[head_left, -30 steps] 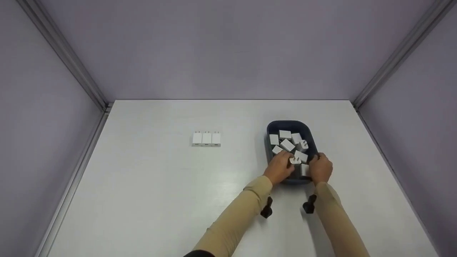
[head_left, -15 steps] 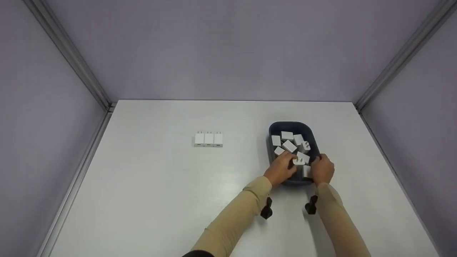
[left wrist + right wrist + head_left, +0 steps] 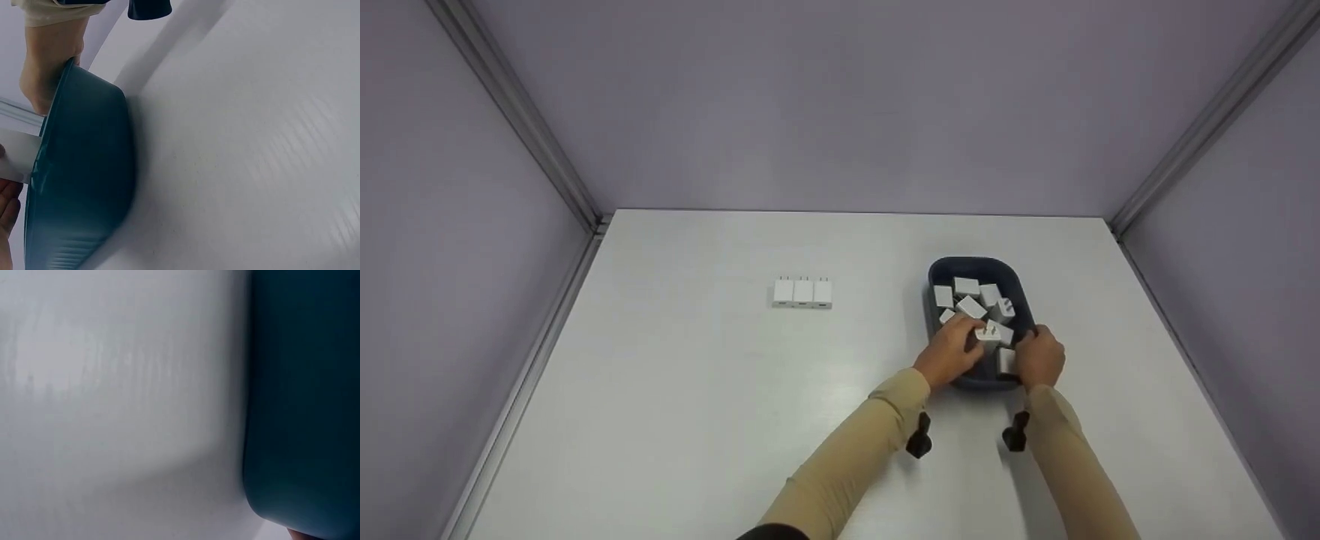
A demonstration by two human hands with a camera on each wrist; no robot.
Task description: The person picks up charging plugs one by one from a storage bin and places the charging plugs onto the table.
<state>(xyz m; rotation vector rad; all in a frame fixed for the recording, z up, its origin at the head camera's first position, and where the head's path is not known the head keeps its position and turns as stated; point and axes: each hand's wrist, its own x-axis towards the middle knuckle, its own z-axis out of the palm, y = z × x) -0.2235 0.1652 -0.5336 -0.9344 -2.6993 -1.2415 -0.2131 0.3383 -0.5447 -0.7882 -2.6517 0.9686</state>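
My left hand (image 3: 951, 351) holds a white plug-in charger (image 3: 988, 337) over the near part of a dark blue tub (image 3: 973, 384). The charger's two metal prongs point upward. Several more white chargers lie jumbled in the tub, among them one charger (image 3: 1006, 361) close to its right wall. With my right hand (image 3: 1040, 356) I grip the tub's right rim. The left wrist view shows the held charger (image 3: 21, 154) at the tub's edge, with my right hand (image 3: 48, 67) beyond it. In the right wrist view the tub's wall (image 3: 304, 399) fills the right side.
Three white chargers (image 3: 802, 293) stand side by side in a row on the white table (image 3: 697, 390), left of the tub, prongs facing away. Pale walls (image 3: 855, 112) enclose the table at the back and sides.
The left hand has lifted the charger slightly within the tub. The right hand keeps its grip on the rim. The whole head view has shifted a little to the right.
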